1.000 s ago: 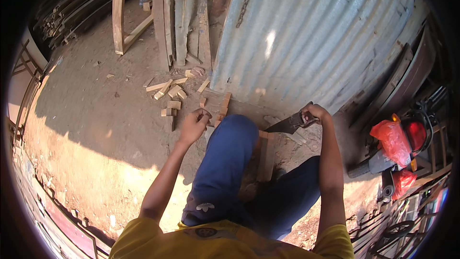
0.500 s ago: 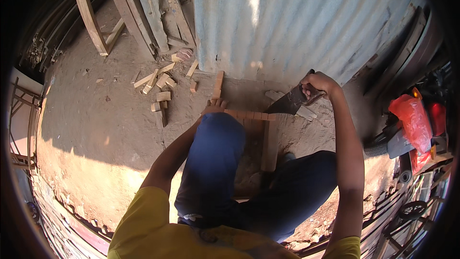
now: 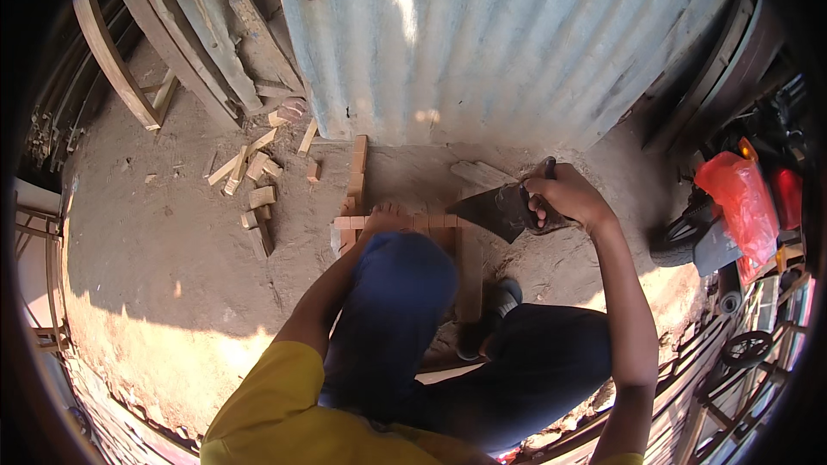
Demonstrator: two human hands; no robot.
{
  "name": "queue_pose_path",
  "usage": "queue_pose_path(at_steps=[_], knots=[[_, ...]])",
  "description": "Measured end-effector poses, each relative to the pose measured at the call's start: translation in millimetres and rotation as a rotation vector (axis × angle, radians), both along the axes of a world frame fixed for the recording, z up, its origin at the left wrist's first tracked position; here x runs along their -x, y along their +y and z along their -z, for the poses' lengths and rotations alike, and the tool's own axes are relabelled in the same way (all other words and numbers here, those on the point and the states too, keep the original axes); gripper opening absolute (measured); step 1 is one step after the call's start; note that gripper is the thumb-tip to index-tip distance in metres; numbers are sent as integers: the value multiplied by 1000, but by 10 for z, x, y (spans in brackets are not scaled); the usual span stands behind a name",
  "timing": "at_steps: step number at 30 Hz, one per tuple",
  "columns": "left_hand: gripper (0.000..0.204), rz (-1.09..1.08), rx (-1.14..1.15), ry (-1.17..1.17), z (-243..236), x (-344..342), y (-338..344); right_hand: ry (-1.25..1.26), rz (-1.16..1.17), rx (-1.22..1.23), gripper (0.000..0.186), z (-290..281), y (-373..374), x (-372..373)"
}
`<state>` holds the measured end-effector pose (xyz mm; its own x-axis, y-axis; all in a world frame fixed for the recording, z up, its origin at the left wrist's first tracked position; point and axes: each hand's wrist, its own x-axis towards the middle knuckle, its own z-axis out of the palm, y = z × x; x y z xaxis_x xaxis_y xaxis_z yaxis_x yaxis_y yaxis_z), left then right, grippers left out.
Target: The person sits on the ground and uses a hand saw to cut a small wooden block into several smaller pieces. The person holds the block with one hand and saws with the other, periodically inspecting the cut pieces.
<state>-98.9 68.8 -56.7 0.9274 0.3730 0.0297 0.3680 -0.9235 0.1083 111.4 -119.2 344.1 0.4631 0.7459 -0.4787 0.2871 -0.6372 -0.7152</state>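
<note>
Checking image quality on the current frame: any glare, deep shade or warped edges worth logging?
Head view: a bright sun patch glares on the corrugated metal sheet, and the sunlit ground at lower left looks washed out; head view: the left hand, right hand and saw lie in shade; head view: black fisheye rim, pale wooden board at upper left bowed.
</note>
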Motion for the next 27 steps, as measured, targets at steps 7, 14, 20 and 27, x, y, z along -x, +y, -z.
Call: queue_pose_path(at_steps=[7, 14, 20, 27], knots=[[70, 76, 230, -142, 42, 9, 94, 13, 42, -9, 27, 35, -42, 83], [71, 101, 98, -11, -137, 69, 134, -118, -78, -20, 26, 135, -153, 150], [63, 134, 189, -96, -535, 47, -4, -69, 1, -76, 25, 22, -446, 100], [58, 78, 204, -115, -724, -110, 126, -89, 102, -185, 25, -161, -513, 183]])
